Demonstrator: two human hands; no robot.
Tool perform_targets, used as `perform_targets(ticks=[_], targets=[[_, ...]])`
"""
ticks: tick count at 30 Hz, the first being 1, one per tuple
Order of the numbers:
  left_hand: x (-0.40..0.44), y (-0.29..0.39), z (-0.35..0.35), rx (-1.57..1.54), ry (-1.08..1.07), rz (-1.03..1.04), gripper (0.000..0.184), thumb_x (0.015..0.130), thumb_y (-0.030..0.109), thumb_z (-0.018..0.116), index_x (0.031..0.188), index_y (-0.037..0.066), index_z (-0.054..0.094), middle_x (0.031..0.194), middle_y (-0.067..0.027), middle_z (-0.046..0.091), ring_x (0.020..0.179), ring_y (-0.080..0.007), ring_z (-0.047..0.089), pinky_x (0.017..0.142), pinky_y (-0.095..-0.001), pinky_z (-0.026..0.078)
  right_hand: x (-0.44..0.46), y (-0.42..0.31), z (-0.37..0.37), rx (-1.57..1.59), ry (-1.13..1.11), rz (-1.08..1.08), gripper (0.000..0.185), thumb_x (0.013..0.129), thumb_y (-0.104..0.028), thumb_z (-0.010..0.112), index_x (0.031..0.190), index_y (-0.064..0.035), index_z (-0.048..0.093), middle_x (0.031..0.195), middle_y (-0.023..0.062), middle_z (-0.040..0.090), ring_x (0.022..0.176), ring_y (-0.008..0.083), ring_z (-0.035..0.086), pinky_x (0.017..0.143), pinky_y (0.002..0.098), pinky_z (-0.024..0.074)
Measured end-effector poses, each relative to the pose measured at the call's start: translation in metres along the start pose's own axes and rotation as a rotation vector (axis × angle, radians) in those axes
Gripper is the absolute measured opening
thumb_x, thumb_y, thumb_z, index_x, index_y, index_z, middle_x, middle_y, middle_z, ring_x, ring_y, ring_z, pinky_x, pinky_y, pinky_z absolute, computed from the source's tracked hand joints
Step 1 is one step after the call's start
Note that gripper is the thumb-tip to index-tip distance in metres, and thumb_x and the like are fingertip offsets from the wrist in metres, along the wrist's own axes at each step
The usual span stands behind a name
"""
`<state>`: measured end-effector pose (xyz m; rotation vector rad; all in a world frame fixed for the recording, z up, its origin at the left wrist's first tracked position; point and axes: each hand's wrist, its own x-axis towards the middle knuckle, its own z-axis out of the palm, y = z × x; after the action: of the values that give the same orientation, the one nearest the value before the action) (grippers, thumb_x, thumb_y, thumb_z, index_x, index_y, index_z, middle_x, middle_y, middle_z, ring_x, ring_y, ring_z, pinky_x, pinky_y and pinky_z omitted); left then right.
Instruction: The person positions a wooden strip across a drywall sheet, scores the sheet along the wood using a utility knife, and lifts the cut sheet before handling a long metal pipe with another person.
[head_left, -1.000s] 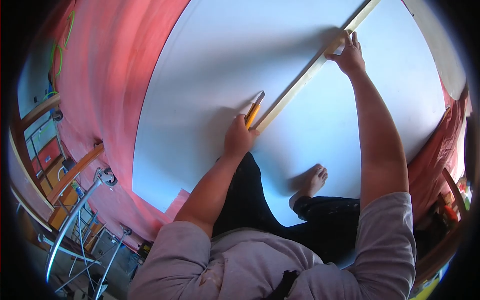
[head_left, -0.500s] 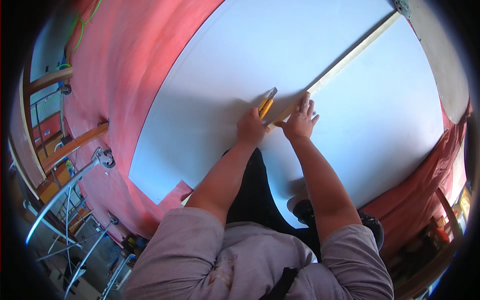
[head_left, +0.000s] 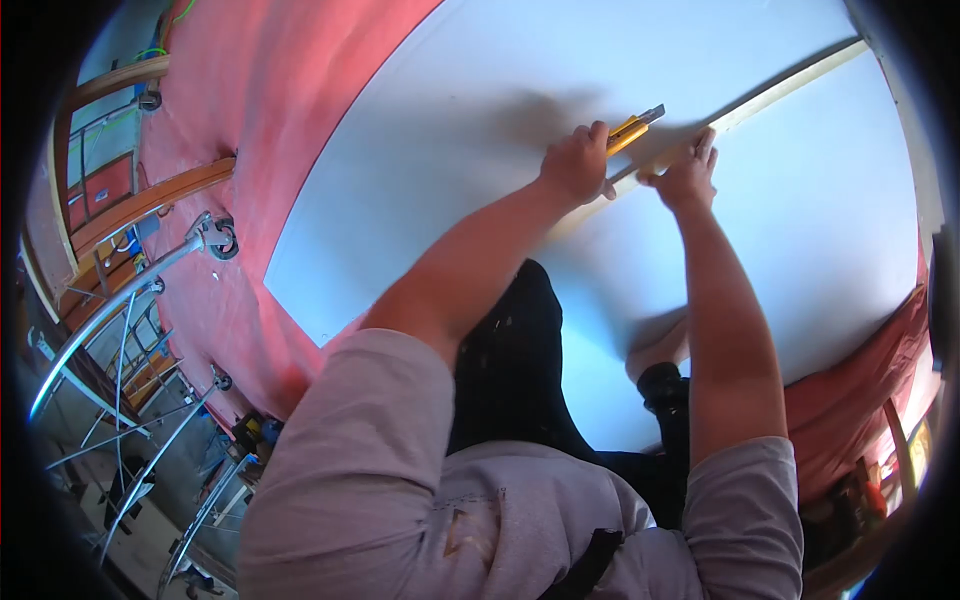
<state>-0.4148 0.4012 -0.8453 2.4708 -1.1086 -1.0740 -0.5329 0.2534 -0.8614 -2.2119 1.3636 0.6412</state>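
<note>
My left hand (head_left: 576, 166) is closed around a yellow utility knife (head_left: 630, 132), whose metal tip points up and to the right above the board. The fingers and thumb of my right hand (head_left: 686, 182) are on a long pale wooden strip (head_left: 795, 88), seemingly gripping it. This strip runs diagonally over a large white board (head_left: 400, 215), from between my hands to the upper right. Its lower end is blurred beneath my left hand. Both hands are close together, with the knife on the left side of the strip.
Pink-red cloth (head_left: 270, 110) lies under and beside the board. At left are a metal tube frame with a caster (head_left: 220, 238) and wooden bars (head_left: 160, 200). My bare foot (head_left: 660, 355) rests on the board near my right arm, and darker red cloth (head_left: 850, 390) hangs at right.
Both hands have moved up and to the right, the knife travelling with the left. The wooden strip has shifted in view, and the right fingers are less spread.
</note>
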Motion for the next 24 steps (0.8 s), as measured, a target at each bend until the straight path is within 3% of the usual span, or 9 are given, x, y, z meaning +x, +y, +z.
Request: perform_targets(ticks=[2, 6, 8, 11, 12, 13, 20, 24], targets=[[-0.019, -0.027, -0.009, -0.005, 0.007, 0.094, 0.083, 0.068, 0.035, 0.094, 0.126, 0.002, 0.046, 0.126, -0.0218, 0.061, 0.113, -0.039, 0.063, 0.094, -0.0495, 0.052, 0.006, 0.007, 0.012, 0.008, 0.054, -0.046, 0.118, 0.066, -0.037, 0.095, 0.16, -0.013, 0.028, 0.172, 0.0015, 0.003, 0.153, 0.0293, 0.02, 0.104, 0.0673, 0.0464], [-0.064, -0.081, -0.034, -0.171, 0.15, 0.001, 0.081, 0.076, 0.042, 0.089, 0.13, 0.0, 0.046, 0.119, -0.0226, 0.063, 0.107, -0.0405, 0.065, 0.09, -0.048, 0.053, 0.018, 0.018, 0.021, 0.04, 0.062, -0.131, 0.124, 0.066, -0.039, 0.095, 0.162, -0.0103, 0.021, 0.173, 0.0071, 0.003, 0.156, 0.0341, 0.015, 0.107, 0.0691, 0.0425], [-0.099, -0.108, -0.042, -0.274, 0.241, -0.165, 0.079, 0.08, 0.045, 0.086, 0.131, -0.001, 0.046, 0.116, -0.0235, 0.065, 0.103, -0.0417, 0.066, 0.088, -0.0475, 0.053, 0.026, 0.029, 0.037, 0.05, 0.164, -0.153, 0.128, 0.067, -0.041, 0.095, 0.162, -0.0064, 0.017, 0.172, 0.013, 0.005, 0.157, 0.0354, 0.012, 0.117, 0.0601, 0.0375], [-0.142, -0.15, -0.037, -0.304, 0.316, -0.325, 0.076, 0.087, 0.049, 0.079, 0.13, -0.002, 0.044, 0.11, -0.0265, 0.067, 0.097, -0.0432, 0.069, 0.085, -0.047, 0.054, 0.016, 0.02, 0.024, -0.069, 0.127, -0.206, 0.131, 0.069, -0.046, 0.092, 0.161, 0.0001, 0.013, 0.17, 0.0227, 0.007, 0.158, 0.0367, 0.007, 0.129, 0.0439, 0.0174], [-0.151, -0.157, -0.035, -0.312, 0.352, -0.364, 0.075, 0.088, 0.05, 0.078, 0.13, -0.002, 0.044, 0.109, -0.027, 0.067, 0.097, -0.0433, 0.069, 0.085, -0.047, 0.054, 0.015, 0.017, 0.021, -0.09, 0.117, -0.213, 0.131, 0.069, -0.046, 0.092, 0.161, 0.0012, 0.012, 0.17, 0.0228, 0.008, 0.158, 0.0366, 0.006, 0.129, 0.0441, 0.0161], [-0.158, -0.157, -0.04, -0.295, 0.33, -0.41, 0.073, 0.09, 0.049, 0.075, 0.131, -0.001, 0.042, 0.109, -0.029, 0.067, 0.097, -0.0437, 0.069, 0.085, -0.0472, 0.054, 0.019, 0.017, 0.021, -0.105, 0.114, -0.218, 0.131, 0.069, -0.046, 0.092, 0.161, 0.0022, 0.012, 0.169, 0.0229, 0.009, 0.158, 0.0365, 0.004, 0.129, 0.0443, 0.0149], [-0.158, -0.102, -0.117, -0.154, 0.202, -0.112, 0.058, 0.095, 0.044, 0.071, 0.128, 0.002, 0.05, 0.107, -0.0223, 0.069, 0.094, -0.0386, 0.069, 0.083, -0.0456, 0.054, 0.033, 0.03, 0.032, -0.137, 0.131, -0.232, 0.139, 0.064, -0.05, 0.094, 0.161, 0.0038, 0.01, 0.169, 0.0248, 0.007, 0.159, 0.0332, 0.001, 0.129, 0.044, 0.0112], [-0.162, -0.068, -0.155, -0.113, 0.195, -0.068, 0.05, 0.096, 0.045, 0.069, 0.122, 0.003, 0.057, 0.099, -0.0184, 0.07, 0.09, -0.0351, 0.068, 0.082, -0.0435, 0.053, 0.028, 0.026, 0.025, -0.104, 0.124, -0.24, 0.131, 0.068, -0.051, 0.092, 0.157, 0.0084, 0.016, 0.164, 0.0253, 0.018, 0.156, 0.0371, 0.007, 0.128, 0.0459, 0.0135]])
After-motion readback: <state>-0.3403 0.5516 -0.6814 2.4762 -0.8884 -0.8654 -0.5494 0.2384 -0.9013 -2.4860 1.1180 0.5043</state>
